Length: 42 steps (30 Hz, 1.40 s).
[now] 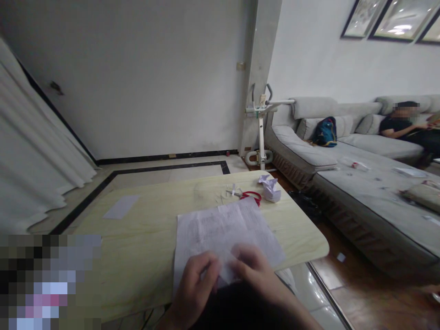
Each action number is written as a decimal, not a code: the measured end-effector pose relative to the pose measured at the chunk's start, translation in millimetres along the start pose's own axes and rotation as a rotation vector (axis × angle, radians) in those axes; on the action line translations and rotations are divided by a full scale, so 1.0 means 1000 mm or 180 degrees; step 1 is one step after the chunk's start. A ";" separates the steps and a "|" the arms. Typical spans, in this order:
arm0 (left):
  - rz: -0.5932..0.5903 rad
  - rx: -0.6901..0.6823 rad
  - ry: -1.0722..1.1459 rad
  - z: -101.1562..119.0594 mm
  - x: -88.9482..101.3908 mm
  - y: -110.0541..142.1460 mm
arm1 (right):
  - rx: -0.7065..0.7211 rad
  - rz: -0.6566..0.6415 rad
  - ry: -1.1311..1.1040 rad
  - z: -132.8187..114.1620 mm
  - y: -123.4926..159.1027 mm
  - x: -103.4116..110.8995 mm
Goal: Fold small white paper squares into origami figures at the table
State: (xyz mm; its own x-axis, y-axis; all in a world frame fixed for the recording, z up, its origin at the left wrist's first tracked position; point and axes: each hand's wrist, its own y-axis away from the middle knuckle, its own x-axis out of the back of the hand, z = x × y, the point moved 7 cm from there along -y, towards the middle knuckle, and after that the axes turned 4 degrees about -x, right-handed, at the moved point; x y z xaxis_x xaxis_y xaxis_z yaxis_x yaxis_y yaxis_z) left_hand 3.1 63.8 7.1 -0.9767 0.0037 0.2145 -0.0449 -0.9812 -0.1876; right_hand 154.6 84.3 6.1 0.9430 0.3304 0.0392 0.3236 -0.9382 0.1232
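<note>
Clock directions read from the large sheet, 12 at the table's far edge.
- Large sheet: one, dark marks, creased, on the pale wooden table, at the near side.
- Left hand: over the sheet's near part; fingertips close together, blurred; cannot tell whether they pinch.
- Right hand: beside it, at about 5 o'clock, fingers curled; blur hides its grip.
- Small pale piece: between the hands, indistinct.
- Scissors: red handles, 1 o'clock, just beyond the sheet; paper scraps near the blades.
- Crumpled paper: between 1 and 2 o'clock.
- Small sheet: flat, toward 10 o'clock.
- Black bag: floor, beyond the table's edge, toward 2 o'clock; contents hidden.
- Backpack: blue, on the sofa, 2 o'clock; contents hidden.
</note>
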 end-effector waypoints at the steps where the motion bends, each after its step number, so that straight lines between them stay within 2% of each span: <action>1: 0.0011 -0.0016 -0.0038 0.001 0.000 0.000 | -0.0026 -0.0029 -0.0026 0.000 0.000 0.000; 5: 0.0041 0.0135 0.0000 -0.004 -0.001 0.003 | 0.0007 -0.0115 -0.0291 -0.005 0.002 -0.005; 8: 0.0310 0.0486 0.0313 -0.014 0.002 0.009 | 0.0014 -0.0190 -0.0519 -0.008 0.004 -0.009; 10: 0.0348 0.0586 0.0469 -0.017 0.002 0.010 | -0.0037 -0.0210 -0.0649 -0.008 0.004 -0.010; 13: 0.0055 0.0418 0.0521 -0.012 -0.003 0.008 | -0.0113 -0.0222 -0.0727 -0.006 0.003 -0.010; 18: 0.0030 0.0324 0.0429 -0.010 0.000 0.007 | -0.0088 -0.0331 -0.0587 -0.002 0.001 -0.012; 23: -0.0005 0.0341 0.0387 -0.016 -0.002 0.012 | -0.0212 -0.0264 -0.0853 0.009 0.005 -0.012; 28: -0.0131 0.0381 0.0428 -0.020 -0.006 0.015 | -0.0030 -0.0430 -0.0670 0.002 0.005 -0.015; 32: -0.0505 0.0223 0.0463 -0.018 -0.013 0.017 | 0.0094 -0.0521 -0.0400 -0.002 0.004 -0.014; 37: -0.0957 0.0462 0.0390 -0.026 -0.020 0.018 | 0.0019 -0.0628 -0.0454 0.008 0.004 -0.016; 39: -0.0958 0.0564 0.0346 -0.028 -0.020 0.019 | 0.0009 -0.0538 -0.0554 0.007 0.005 -0.015; 42: -0.0720 0.0521 0.0385 -0.024 -0.017 0.018 | -0.0012 -0.0355 -0.0641 0.003 0.005 -0.011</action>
State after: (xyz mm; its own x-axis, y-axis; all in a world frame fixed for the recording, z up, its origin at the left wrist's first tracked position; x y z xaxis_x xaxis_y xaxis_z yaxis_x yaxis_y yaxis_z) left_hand 14.0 50.7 -23.4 -0.9642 0.2388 0.1156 -0.2392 -0.9709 0.0110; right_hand 145.7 75.8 3.3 0.8980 0.4043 -0.1737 0.4267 -0.8965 0.1194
